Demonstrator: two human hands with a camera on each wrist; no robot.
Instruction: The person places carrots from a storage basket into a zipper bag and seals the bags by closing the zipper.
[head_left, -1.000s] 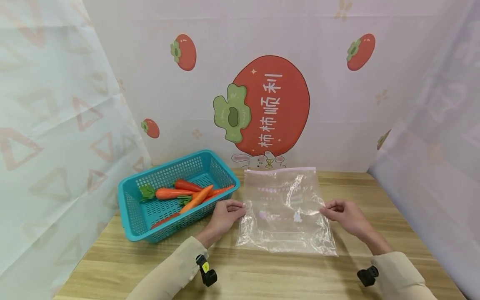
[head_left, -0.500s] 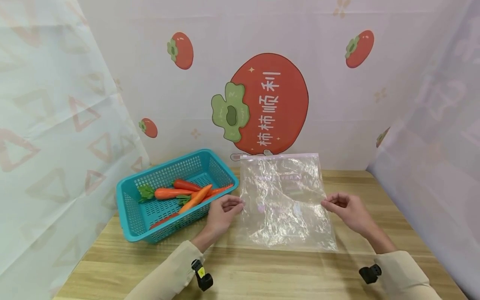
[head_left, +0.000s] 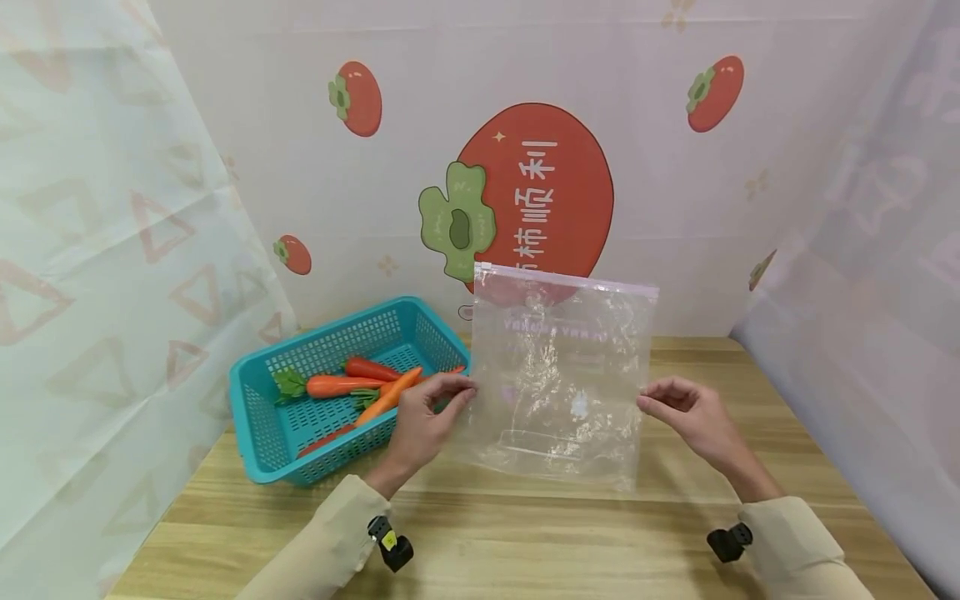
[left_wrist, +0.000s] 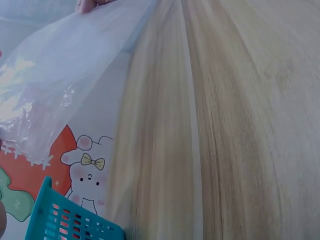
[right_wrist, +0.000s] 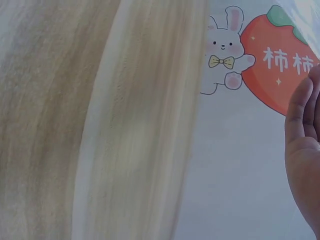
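Between my two hands a clear zip bag (head_left: 555,375) with a pale pink slider strip along its top is held up, tilted, over the wooden table. My left hand (head_left: 426,421) pinches its left edge between thumb and fingers. On the opposite edge, the thumb and fingertips of my right hand (head_left: 693,417) pinch the film. In the left wrist view the bag (left_wrist: 65,70) spreads across the upper left. The right wrist view catches only a corner of the bag (right_wrist: 307,20) above the right hand (right_wrist: 305,145).
A blue plastic basket (head_left: 262,417) stands on the table's left side, close by the left hand. Inside lie several carrots (head_left: 390,398), orange and red, some with green tops. A printed cloth backdrop (head_left: 645,308) rises behind the wooden table (head_left: 525,542).
Both hands have lifted the bag from lying on the table to a tilted, raised position. Its zip edge now stands higher, in front of the printed persimmon. The basket has stayed put.
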